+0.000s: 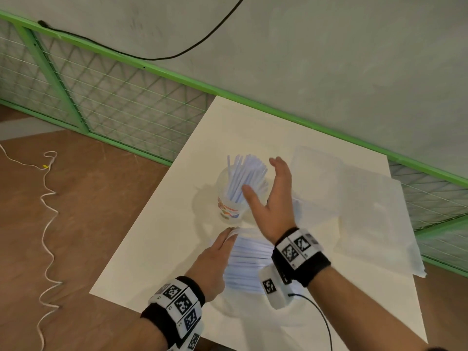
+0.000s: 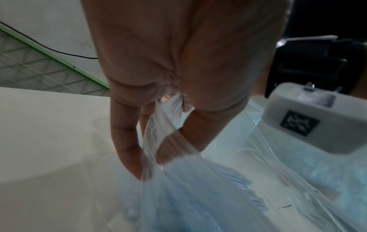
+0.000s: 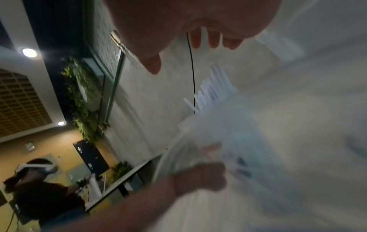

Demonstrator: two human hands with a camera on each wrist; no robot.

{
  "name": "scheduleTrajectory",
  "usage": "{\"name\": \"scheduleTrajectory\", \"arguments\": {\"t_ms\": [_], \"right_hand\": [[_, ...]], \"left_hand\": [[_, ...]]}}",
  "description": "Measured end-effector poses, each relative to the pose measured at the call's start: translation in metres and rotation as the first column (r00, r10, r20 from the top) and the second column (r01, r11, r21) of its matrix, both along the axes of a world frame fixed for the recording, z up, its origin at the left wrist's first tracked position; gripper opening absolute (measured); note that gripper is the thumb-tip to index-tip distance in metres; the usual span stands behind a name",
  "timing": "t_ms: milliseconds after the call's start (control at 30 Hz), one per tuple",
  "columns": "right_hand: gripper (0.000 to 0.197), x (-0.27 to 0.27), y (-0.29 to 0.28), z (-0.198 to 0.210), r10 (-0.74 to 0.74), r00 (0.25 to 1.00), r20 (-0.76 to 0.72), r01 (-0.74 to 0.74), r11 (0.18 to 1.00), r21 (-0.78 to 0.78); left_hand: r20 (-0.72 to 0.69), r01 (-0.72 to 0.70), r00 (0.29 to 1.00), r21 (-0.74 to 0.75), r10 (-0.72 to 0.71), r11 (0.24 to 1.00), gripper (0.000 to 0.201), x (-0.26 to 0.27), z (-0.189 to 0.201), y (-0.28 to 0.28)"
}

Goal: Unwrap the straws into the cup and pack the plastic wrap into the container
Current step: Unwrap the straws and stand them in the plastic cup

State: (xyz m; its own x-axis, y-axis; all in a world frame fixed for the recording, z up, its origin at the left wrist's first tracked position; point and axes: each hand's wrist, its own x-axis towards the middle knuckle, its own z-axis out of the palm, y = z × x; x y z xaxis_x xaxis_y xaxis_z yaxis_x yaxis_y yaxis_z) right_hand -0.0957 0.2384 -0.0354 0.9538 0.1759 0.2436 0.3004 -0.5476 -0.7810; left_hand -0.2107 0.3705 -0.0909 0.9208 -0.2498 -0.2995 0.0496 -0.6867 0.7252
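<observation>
A clear cup (image 1: 229, 209) with a coloured print stands mid-table, holding several white straws (image 1: 244, 173). My right hand (image 1: 276, 193) hovers right beside the straws, fingers straight and holding nothing; the right wrist view shows those fingers (image 3: 213, 39) spread above the straw tips (image 3: 214, 89). In front of the cup lies a pack of straws (image 1: 249, 259) in clear plastic wrap. My left hand (image 1: 222, 244) pinches the wrap at the pack's near-left end. In the left wrist view, thumb and fingers (image 2: 129, 157) grip a gathered fold of the wrap (image 2: 157, 141), with straws (image 2: 238, 185) inside.
A clear container (image 1: 316, 171) sits behind my right hand, with a pale translucent sheet or lid (image 1: 374, 219) to its right. The white table (image 1: 157, 244) ends close on the left; a green mesh fence (image 1: 114, 102) runs behind. A person stands far off (image 3: 39, 188).
</observation>
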Motion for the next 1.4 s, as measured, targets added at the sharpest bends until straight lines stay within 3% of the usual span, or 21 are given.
{"name": "scheduleTrajectory", "arguments": {"t_ms": [167,367,500,667,833,967,1067,1233,1400], "right_hand": [[0.109,0.009,0.012,-0.023,-0.008,0.999,-0.042,0.002,0.991,-0.133],[0.111,0.053,0.030,-0.015,0.026,0.996,-0.083,-0.037,0.990,-0.134],[0.099,0.073,0.037,-0.010,0.121,0.986,-0.112,-0.136,0.981,-0.141],[0.057,0.080,0.048,-0.008,0.180,0.982,-0.049,-0.186,0.962,-0.201],[0.022,0.081,0.049,-0.019,0.169,0.983,0.079,-0.161,0.982,-0.095],[0.016,0.081,0.049,-0.015,0.087,0.991,0.104,-0.089,0.996,0.013],[0.008,0.087,0.047,-0.002,0.001,1.000,0.003,-0.001,0.993,0.122],[0.020,0.092,0.040,-0.008,0.027,0.998,-0.051,-0.033,0.992,-0.119],[0.014,0.097,0.042,-0.006,-0.042,0.999,-0.028,0.041,0.998,-0.038]], "left_hand": [[-0.003,0.003,1.000,0.011,-0.003,1.000,0.100,0.000,-0.003,-0.002],[0.004,0.003,1.000,0.019,-0.003,1.000,0.102,-0.002,-0.006,-0.002],[-0.014,-0.001,1.000,0.015,0.001,1.000,0.103,-0.002,-0.006,-0.002],[-0.018,-0.003,1.000,0.023,0.003,1.000,0.106,-0.002,-0.005,-0.001],[-0.025,-0.008,1.000,0.021,0.009,1.000,0.105,-0.001,-0.004,0.001],[-0.032,-0.003,0.999,0.041,0.004,0.999,0.105,0.001,-0.002,0.002],[-0.042,0.004,0.999,0.049,-0.002,0.999,0.104,0.002,-0.003,0.002],[-0.048,0.025,0.999,0.039,-0.023,0.999,0.106,0.002,-0.007,0.001],[-0.054,0.024,0.998,0.054,-0.021,0.998,0.101,0.003,-0.004,0.002]]}}
